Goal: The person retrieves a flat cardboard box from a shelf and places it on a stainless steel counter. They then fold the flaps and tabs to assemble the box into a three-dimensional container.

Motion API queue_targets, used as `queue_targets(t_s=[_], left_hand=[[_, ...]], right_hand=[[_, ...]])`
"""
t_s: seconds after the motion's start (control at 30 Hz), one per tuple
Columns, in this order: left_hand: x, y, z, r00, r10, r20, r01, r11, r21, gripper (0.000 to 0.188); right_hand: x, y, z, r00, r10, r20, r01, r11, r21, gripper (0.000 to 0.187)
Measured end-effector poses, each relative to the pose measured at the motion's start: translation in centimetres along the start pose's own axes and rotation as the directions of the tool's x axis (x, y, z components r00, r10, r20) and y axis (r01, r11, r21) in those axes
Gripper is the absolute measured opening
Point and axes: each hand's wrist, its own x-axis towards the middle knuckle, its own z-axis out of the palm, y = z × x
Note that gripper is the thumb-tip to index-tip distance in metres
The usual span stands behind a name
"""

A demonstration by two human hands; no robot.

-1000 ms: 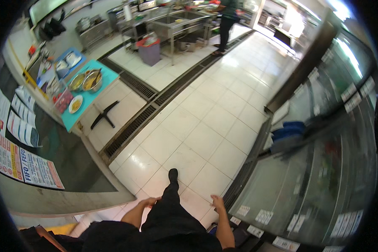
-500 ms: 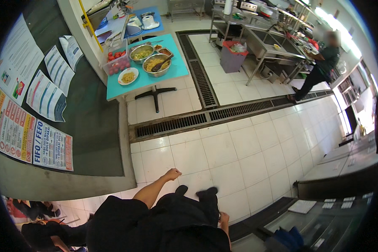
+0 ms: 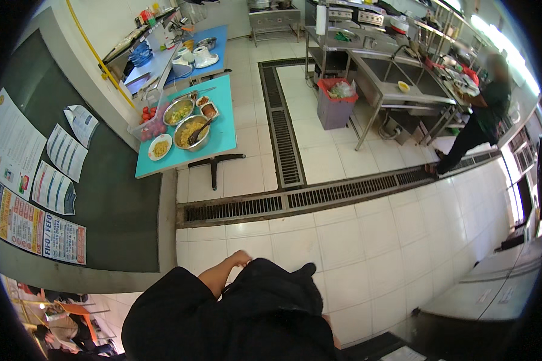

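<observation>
My left hand (image 3: 241, 259) hangs in front of my dark clothing with its fingers curled in. Nothing shows in it, and it touches nothing. Of my right arm only a sliver of skin (image 3: 335, 342) appears beside my clothing; its fingers are hidden. Ahead on the left stands a turquoise-topped table (image 3: 223, 132), beyond my reach. On it are a metal bowl of yellow food (image 3: 190, 127) with a dark spoon, a second metal bowl (image 3: 177, 111), a small plate of food (image 3: 160, 147) and a clear tub of red produce (image 3: 147, 127).
A floor drain grate (image 3: 343, 194) crosses ahead. Beyond it stand a grey bin with a red liner (image 3: 334, 111) and a steel sink (image 3: 382, 69). Another person (image 3: 485, 108) works at the right counter. Papers hang on the left wall panel (image 3: 123, 198). A pale cabinet (image 3: 494, 289) stands at right.
The view has shifted forward and tilted up, so the drain and table sit nearer and lower in the picture. My right hand has passed mostly out of sight behind my clothing.
</observation>
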Motion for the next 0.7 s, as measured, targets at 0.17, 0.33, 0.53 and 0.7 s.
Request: queue_targets(t_s=[0.17, 0.33, 0.53, 0.7], left_hand=[[1.5, 21.8, 0.9, 0.819, 0.527, -0.228, -0.512, 0.85, 0.127, 0.039], [3.3, 33.6, -1.0, 0.95, 0.294, 0.109, -0.28, 0.952, -0.128, 0.027], [22.6, 32.7, -4.0, 0.975, 0.219, -0.037, -0.188, 0.903, 0.387, 0.045], [20.6, 39.7, -11.1, 0.984, -0.147, 0.101, 0.155, 0.985, -0.076, 0.05]], right_hand=[[11.4, -5.9, -28.8, 0.827, -0.341, -0.447, -0.069, 0.727, -0.683, 0.026], [10.0, -22.9, -48.2, 0.629, 0.112, -0.769, 0.607, 0.547, 0.576, 0.02], [15.1, -24.1, -52.0, 0.553, -0.132, -0.822, 0.406, 0.905, 0.128, 0.022], [17.4, -17.4, -40.8, 0.918, 0.056, -0.392, 0.067, 0.954, 0.293, 0.028]])
